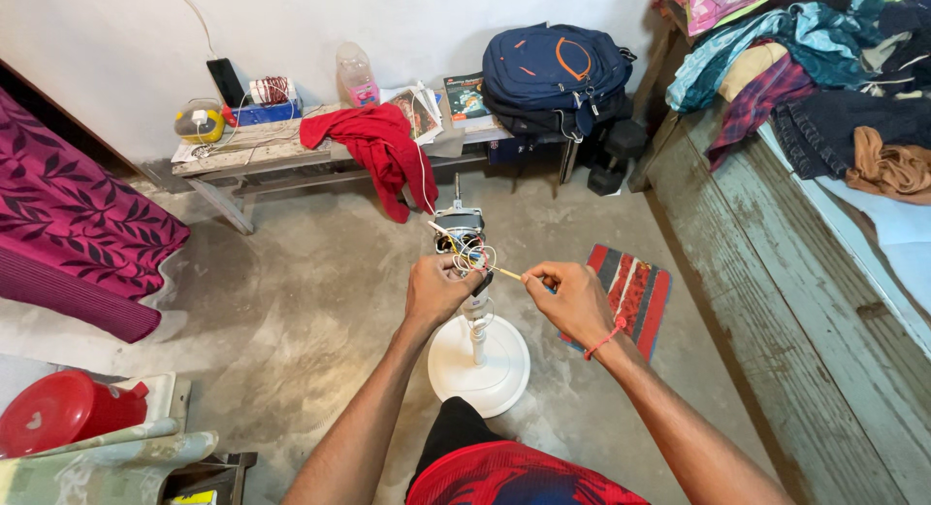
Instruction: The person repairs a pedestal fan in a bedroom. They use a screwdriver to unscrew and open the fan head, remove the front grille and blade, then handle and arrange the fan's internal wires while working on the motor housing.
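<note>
Concrete floor (291, 301) with a low wooden counter (281, 154) against the wall, bearing a red cloth (383, 146), a blue backpack (555, 73) and a clear plastic bottle (356, 75); a striped mat (635, 287) lay to the right. At centre stood a pedestal fan stand, its round white base (480, 364) on the floor between the person's knees and its exposed motor (458, 224) at the top of the pole, with a loose bundle of coloured wires (470, 258) hanging just below. The left hand (438, 290) was closed around the wire bundle beside the pole. The right hand (572, 296) pinched one thin yellowish wire (506, 272) drawn out sideways from the bundle. Judged good practice here: the bundle should be steadied close to the motor while a single lead is kept taut and apart from its neighbours, so that no joint is strained.
</note>
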Tool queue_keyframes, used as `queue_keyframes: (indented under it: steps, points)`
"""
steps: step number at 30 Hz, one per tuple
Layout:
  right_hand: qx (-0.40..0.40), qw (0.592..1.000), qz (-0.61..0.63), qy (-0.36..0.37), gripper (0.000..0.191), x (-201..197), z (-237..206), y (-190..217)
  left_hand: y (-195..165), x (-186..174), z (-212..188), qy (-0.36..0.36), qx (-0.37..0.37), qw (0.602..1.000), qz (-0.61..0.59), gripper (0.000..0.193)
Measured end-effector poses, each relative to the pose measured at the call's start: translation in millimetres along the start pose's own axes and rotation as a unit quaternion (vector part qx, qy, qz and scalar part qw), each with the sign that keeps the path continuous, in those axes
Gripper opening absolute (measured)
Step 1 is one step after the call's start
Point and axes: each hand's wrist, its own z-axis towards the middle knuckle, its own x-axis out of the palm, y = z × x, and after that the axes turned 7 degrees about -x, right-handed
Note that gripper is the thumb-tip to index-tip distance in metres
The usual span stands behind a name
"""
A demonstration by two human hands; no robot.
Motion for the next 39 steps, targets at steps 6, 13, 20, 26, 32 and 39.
queue_keyframes:
  steps: [6, 13, 20, 26, 32, 39]
  points:
    - [0.031, 0.999, 0.006, 0.01, 0.022, 2, -1, -2, 2, 1, 0, 0.012, 0.027, 0.999, -0.035, 0.025]
    - [-0.012, 1.0, -0.019, 0.012, 0.022, 5, 4, -9, 3, 1, 3, 0.006, -0.004, 1.0, -0.007, 0.024]
    - [-0.069, 0.997, -0.027, 0.025, 0.022, -3, 4, -7, 5, 1, 3, 0.005, 0.009, 1.0, -0.009, 0.024]
    - [-0.011, 0.999, -0.022, 0.038, 0.021, -1, 7, -6, 3, 1, 1, 0.003, -0.004, 1.0, 0.01, 0.024]
    - [-0.043, 0.998, -0.038, 0.028, 0.023, 1, 13, -13, 2, 2, 1, -0.006, 0.02, 1.0, -0.019, 0.024]
    - [-0.122, 0.992, -0.017, 0.026, 0.02, 0, 12, -19, 3, 2, 2, 0.001, 0.005, 1.0, 0.0, 0.022]
